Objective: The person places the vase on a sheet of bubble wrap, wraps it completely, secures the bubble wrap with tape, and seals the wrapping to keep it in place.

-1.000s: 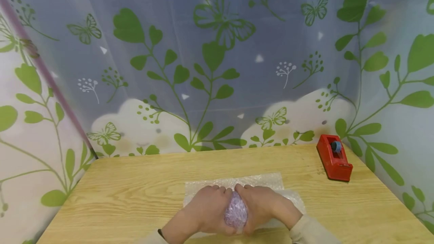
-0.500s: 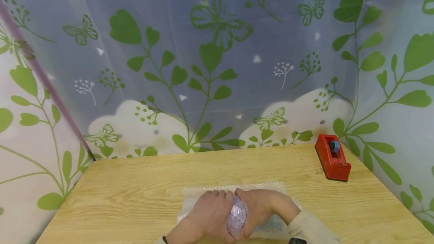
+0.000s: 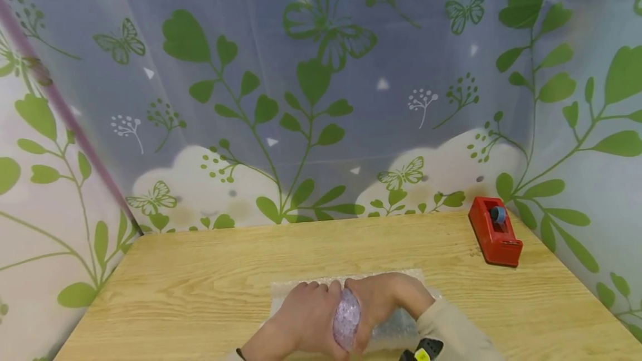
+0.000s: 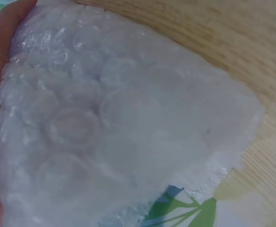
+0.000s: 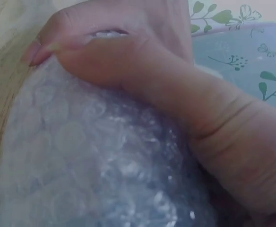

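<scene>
Both hands grip a purple-tinted bundle (image 3: pixel 347 319) wrapped in bubble wrap, low in the head view. My left hand (image 3: pixel 308 316) curls over its left side, and my right hand (image 3: pixel 378 301) clasps its right side. Beneath and behind the hands lies more bubble wrap (image 3: pixel 398 330), flat on the table. In the left wrist view, loose bubble wrap (image 4: pixel 128 109) flares out from the bundle, with a finger along its left edge. The right wrist view has the thumb of my right hand (image 5: pixel 176 90) pressed over the bubble wrap (image 5: pixel 67 142). What is inside cannot be made out.
A red tape dispenser (image 3: pixel 495 233) with a small blue roll stands at the back right of the wooden table (image 3: pixel 200 272). A leaf-patterned curtain (image 3: pixel 241 71) hangs around the back and sides.
Both hands keep hold of the bundle and shift slightly. The right wrist turns, bringing its black and yellow device into view. The far edge of the flat bubble wrap sits a little closer to me.
</scene>
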Demonstrator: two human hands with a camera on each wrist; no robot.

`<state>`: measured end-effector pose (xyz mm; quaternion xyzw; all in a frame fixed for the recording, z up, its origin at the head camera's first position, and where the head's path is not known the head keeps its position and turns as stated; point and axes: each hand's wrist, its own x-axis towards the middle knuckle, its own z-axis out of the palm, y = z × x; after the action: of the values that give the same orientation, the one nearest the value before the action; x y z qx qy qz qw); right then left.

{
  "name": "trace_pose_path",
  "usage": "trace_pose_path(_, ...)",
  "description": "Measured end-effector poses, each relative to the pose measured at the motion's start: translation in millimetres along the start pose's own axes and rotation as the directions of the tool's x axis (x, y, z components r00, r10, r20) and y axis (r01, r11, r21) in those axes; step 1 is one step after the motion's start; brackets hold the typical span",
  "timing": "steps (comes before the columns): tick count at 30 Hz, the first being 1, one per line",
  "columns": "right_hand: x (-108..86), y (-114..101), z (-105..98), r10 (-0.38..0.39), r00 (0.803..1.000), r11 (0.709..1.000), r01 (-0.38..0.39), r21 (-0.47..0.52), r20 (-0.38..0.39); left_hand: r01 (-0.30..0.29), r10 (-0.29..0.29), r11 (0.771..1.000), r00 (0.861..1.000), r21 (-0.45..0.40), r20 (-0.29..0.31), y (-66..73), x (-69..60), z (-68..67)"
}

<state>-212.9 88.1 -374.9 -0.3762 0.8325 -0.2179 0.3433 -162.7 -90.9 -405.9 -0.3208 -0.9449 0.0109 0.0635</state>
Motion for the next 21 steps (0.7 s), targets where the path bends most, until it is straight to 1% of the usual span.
trace_pose_path(2, 0.5, 1.5, -1.1, -0.012, 1.0, 0.999, 0.012, 0.035, 0.007, -0.018, 0.018, 1.0, 1.0, 0.005, -0.005, -2.0, 1.7, 0.4)
trace_pose_path(5, 0.9, 4.2, -2.6, -0.049, 0.999, 0.994, 0.046, 0.098, 0.02, -0.031, 0.031, 0.999, 0.999, -0.01, 0.01, -4.1, 4.3, -0.3)
trace_pose_path(7, 1.9, 6.8, -3.6, -0.084, 0.996, 0.986, 0.077, 0.147, 0.04, -0.022, 0.024, 0.998, 0.999, -0.053, 0.045, -4.9, 6.3, -1.5)
trace_pose_path(11, 2.0, 13.1, -6.0, -0.079, 0.994, 0.976, 0.063, 0.211, 0.07, 0.018, 0.005, 0.985, 0.991, -0.169, 0.134, -6.3, 12.0, -3.9)
trace_pose_path(12, 1.9, 14.2, -6.2, -0.066, 0.995, 0.975, 0.048, 0.219, 0.074, 0.025, 0.004, 0.982, 0.988, -0.187, 0.152, -6.6, 13.2, -4.1)
trace_pose_path(14, 1.7, 15.7, -6.5, -0.011, 0.998, 0.977, -0.004, 0.214, 0.069, 0.037, 0.002, 0.976, 0.984, -0.213, 0.179, -7.6, 15.0, -4.4)
trace_pose_path(18, 4.2, 16.2, -7.7, 0.043, 0.996, 0.972, -0.061, 0.226, 0.083, 0.058, 0.0, 0.966, 0.974, -0.252, 0.225, -10.3, 17.1, -5.4)
trace_pose_path(19, 4.6, 16.2, -8.3, 0.054, 0.995, 0.971, -0.073, 0.227, 0.089, 0.062, 0.002, 0.963, 0.972, -0.262, 0.234, -10.9, 17.9, -5.8)
trace_pose_path(21, 5.4, 16.7, -9.7, 0.05, 0.993, 0.968, -0.074, 0.241, 0.104, 0.069, 0.004, 0.956, 0.968, -0.284, 0.249, -12.5, 19.7, -6.1)
